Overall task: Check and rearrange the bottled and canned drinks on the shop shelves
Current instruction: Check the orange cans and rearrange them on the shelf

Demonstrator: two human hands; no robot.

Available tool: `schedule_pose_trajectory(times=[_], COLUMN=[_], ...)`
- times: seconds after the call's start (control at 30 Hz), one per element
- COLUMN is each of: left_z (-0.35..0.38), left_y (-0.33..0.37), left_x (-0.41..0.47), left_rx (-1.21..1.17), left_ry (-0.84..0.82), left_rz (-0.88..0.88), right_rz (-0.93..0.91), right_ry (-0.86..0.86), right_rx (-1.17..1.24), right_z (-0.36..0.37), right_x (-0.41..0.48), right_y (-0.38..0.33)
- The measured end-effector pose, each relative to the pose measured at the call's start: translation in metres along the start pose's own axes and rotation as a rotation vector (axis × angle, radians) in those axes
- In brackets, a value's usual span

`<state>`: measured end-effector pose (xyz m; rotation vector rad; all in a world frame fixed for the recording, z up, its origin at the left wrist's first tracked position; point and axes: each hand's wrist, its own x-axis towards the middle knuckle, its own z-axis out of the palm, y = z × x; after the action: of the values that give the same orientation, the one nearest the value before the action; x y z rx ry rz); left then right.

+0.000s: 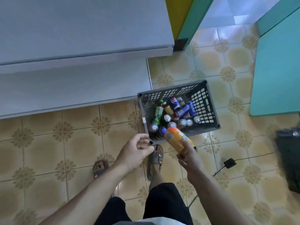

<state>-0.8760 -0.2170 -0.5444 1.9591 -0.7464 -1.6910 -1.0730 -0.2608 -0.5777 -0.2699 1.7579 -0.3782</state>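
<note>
Trainee: State the grip condition.

Supervisor: The right hand (188, 158) is clamped round the lower part of an orange juice bottle (177, 138), which is tilted with its far end over the near edge of the grey plastic crate (209, 101). The left hand (138, 148) has loosely curled fingers and holds nothing. It overlaps the crate's near left corner in the picture, but contact cannot be confirmed.

Trainee: What is the procedure for this step?

Supervisor: The step appears to be moving one bottle between the crate and the shelves.
1. Keep the fingers wrapped round the body, not the cap. The label may be slippery.
2. Read the label before placing the bottle.
3. Support the base with the free hand.
4. Clear the crate rim before swinging the bottle left.
5. Stand the bottle upright with the label facing out.

The crate also holds blue Pepsi cans (186, 109), a green bottle (158, 113) and upright cans (167, 118). They are packed loosely and may roll if disturbed.

Trainee: And the surroundings?

Supervisor: The crate stands on a beige patterned tile floor (73, 140), centre right of the frame. Pale grey shelf boards (73, 88) fill the upper left. Teal panels (276, 70) are at the right, with a yellow and teal upright at top centre. A small black adapter (229, 163) with its cable lies at the lower right and is a trip hazard. The person's sandalled feet are just below the crate.
</note>
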Motion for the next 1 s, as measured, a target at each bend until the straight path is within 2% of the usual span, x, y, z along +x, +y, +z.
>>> schedule_pose_trajectory(times=[0.2,0.33,0.53,0.77,1.0], left_z=[0.075,0.091,0.092,0.089,0.072], left_y=[-0.025,-0.049,-0.083,-0.104,-0.103], left_x=[0.111,0.184,0.267,0.306,0.282], left_rx=[0.083,0.114,0.166,0.218,0.221], left_ry=[0.015,-0.042,0.033,-0.018,-0.002], left_rz=[-0.12,-0.145,-0.185,-0.189,-0.2], right_rz=[-0.19,-0.339,-0.514,-0.554,-0.517], right_ry=[0.066,0.054,-0.001,-0.043,0.01], right_rx=[-0.315,-0.773,-1.273,-1.488,-1.428], right_z=[-0.002,0.029,0.086,0.104,0.093], right_x=[0.156,0.257,0.369,0.421,0.393], right_y=[-0.022,-0.022,0.006,0.034,0.012])
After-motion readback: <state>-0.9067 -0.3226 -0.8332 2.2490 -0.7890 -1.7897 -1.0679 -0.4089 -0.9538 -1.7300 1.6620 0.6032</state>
